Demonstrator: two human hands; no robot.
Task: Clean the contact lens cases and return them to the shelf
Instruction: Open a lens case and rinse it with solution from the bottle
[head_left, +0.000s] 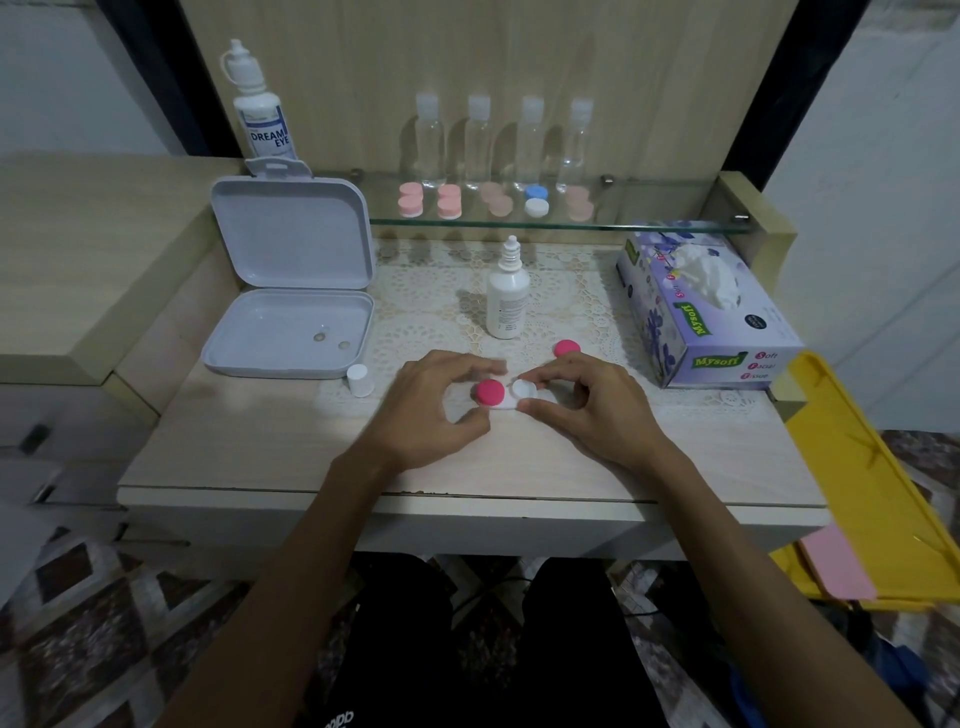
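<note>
Both hands meet over one contact lens case (506, 396) lying on the table (249, 441). The left hand (423, 410) curls its fingers and thumb around the case's left end, where a hot-pink cap (490, 392) is screwed on; its fingertips look a little blurred. The right hand (587, 402) pinches the right end, thumb below and forefinger above, and that well (522, 387) stands uncovered, white inside. So each hand is closed on the same case, the two nearly touching across it.

Just beyond the right hand's fingers lies a loose pink cap (566, 348) on the lace mat (431, 312). Straight beyond the grip stands a white dropper bottle (507, 299), upright and uncapped, and to the left of the left hand, near it, sits a small white cap (359, 379). Farther left lies an open grey box (291, 280), lid propped up, with two small round things in its tray that I cannot make out. To the right of the right hand rests a tissue box (701, 312).

Well beyond the hands, a glass shelf (649, 224) carries more lens cases (449, 201), mostly pink plus one blue and white, with four clear bottles (480, 140) behind them. A larger solution bottle (260, 109) stands at the far left.
</note>
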